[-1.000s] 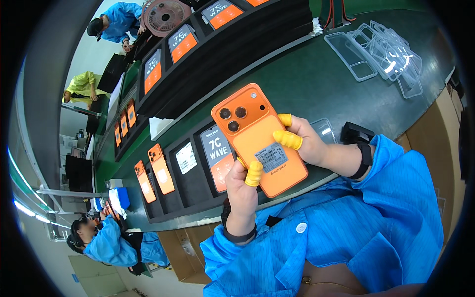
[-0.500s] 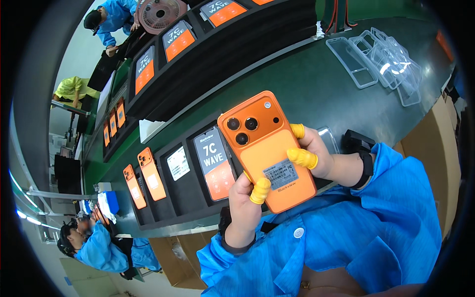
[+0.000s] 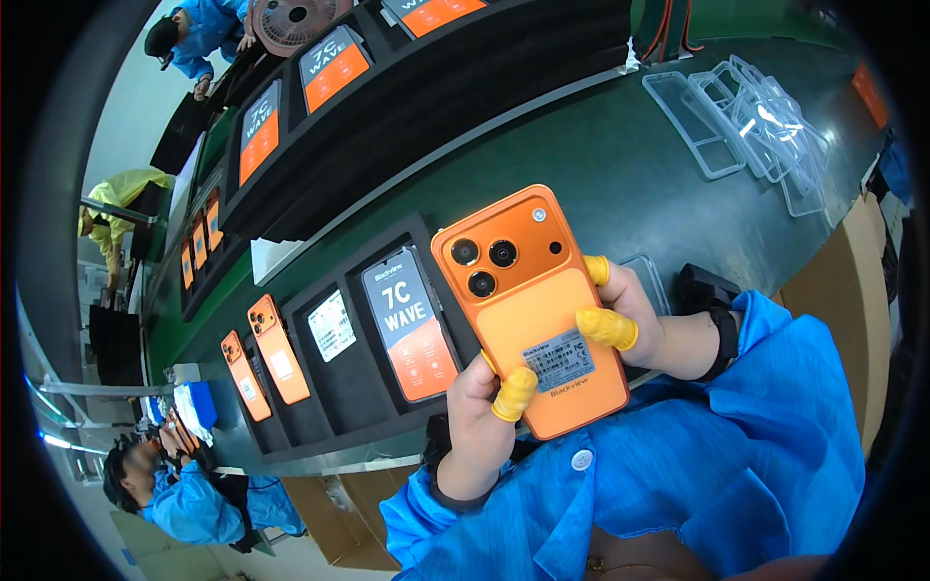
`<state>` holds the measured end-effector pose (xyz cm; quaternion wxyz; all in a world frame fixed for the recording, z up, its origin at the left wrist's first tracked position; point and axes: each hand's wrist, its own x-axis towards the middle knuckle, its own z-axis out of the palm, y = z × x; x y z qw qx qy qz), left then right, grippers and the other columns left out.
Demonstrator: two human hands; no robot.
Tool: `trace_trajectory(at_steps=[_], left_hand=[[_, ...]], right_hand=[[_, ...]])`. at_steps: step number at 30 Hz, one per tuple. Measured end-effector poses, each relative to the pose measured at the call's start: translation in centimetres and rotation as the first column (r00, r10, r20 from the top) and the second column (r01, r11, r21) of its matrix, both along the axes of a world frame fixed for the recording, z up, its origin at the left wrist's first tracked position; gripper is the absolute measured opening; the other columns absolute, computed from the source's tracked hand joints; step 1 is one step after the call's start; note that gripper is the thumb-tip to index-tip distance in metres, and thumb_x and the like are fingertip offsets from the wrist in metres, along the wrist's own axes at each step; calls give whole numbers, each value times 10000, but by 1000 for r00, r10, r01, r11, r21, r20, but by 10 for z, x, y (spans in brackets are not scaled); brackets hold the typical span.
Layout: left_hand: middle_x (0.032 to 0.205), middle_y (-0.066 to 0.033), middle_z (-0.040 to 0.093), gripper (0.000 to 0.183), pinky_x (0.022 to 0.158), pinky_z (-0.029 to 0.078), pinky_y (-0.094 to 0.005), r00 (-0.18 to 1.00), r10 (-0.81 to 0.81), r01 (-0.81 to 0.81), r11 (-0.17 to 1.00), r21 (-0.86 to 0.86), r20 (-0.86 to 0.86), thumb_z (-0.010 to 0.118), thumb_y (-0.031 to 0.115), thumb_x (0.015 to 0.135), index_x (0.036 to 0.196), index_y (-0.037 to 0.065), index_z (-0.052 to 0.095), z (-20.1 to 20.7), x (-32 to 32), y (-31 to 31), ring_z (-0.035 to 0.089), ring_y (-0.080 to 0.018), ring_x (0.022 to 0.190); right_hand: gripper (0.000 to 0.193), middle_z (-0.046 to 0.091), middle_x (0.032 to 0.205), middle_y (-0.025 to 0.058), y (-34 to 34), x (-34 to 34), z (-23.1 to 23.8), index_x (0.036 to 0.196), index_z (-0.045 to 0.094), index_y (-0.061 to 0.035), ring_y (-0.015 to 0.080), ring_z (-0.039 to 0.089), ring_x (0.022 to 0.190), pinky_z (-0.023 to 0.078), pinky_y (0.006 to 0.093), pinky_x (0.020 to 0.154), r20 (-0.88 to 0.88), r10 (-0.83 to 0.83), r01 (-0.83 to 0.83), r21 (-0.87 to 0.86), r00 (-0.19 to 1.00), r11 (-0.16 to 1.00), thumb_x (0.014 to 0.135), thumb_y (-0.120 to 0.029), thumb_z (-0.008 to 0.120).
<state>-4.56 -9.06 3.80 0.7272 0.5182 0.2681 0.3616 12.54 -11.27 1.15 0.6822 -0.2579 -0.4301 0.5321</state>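
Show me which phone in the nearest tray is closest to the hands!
The gray-and-orange phone, rightmost in the tray, beside the left hand; the two orange phones lie farther left.

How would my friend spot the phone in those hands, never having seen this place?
Find the long dark-green table, then the person's left hand and right hand, wearing yellow ribbed finger covers. Between them is the flat orange phone, its three-lensed back showing. Unlike the two orange phones lying in the black tray, it's held, with a grey label.

Left hand [image 3: 481,412] near right hand [image 3: 628,308], fingers [image 3: 607,328] curled
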Motion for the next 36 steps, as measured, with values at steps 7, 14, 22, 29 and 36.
trace_trajectory(at_steps=[7, 14, 22, 29, 36], left_hand=[[972, -46, 568, 298, 765, 421, -239, 1000, -13, 13, 1000, -12, -16, 557, 164, 840, 1065, -26, 511, 1, 1, 2, 526, -103, 868], [976, -48, 568, 290, 768, 421, -242, 1000, -20, 20, 1000, -8, 7, 554, 145, 841, 1068, -29, 509, 1, -1, 2, 526, -105, 870], [987, -54, 567, 291, 788, 417, -250, 1000, -19, 19, 1000, -24, 19, 551, 146, 842, 1070, -30, 509, 0, 0, 1, 526, -110, 892], [995, -55, 566, 303, 792, 416, -254, 1000, -17, 17, 1000, -6, 20, 550, 162, 843, 1074, -29, 507, 0, -1, 1, 526, -113, 898], [1002, -52, 563, 306, 792, 409, -249, 1000, -20, 20, 1000, -13, 5, 545, 174, 847, 1077, -24, 507, -1, -1, 3, 520, -110, 907]], right_hand=[[340, 561, 993, 89, 0, 3, 0, 1088, 457, 28, 130, 550, 900, 452, 274, 786, -3, 26, -26, -32, 1000, 999, 817, -153, 555], [322, 560, 994, 85, 0, 0, 0, 1079, 464, 28, 128, 549, 900, 449, 271, 787, -18, 14, -15, -35, 1000, 999, 819, -143, 547], [311, 562, 973, 81, -1, 1, -1, 1057, 474, 22, 123, 552, 881, 450, 262, 774, -12, 7, -7, -23, 1000, 1000, 821, -163, 557], [310, 570, 958, 84, 1, 1, 0, 1043, 480, 20, 128, 560, 871, 454, 261, 767, 34, -15, 15, 5, 999, 1000, 823, -183, 561], [321, 574, 955, 87, 2, 0, -2, 1041, 482, 18, 134, 566, 873, 460, 265, 764, 21, -28, 28, -2, 999, 1000, 818, -195, 571]])
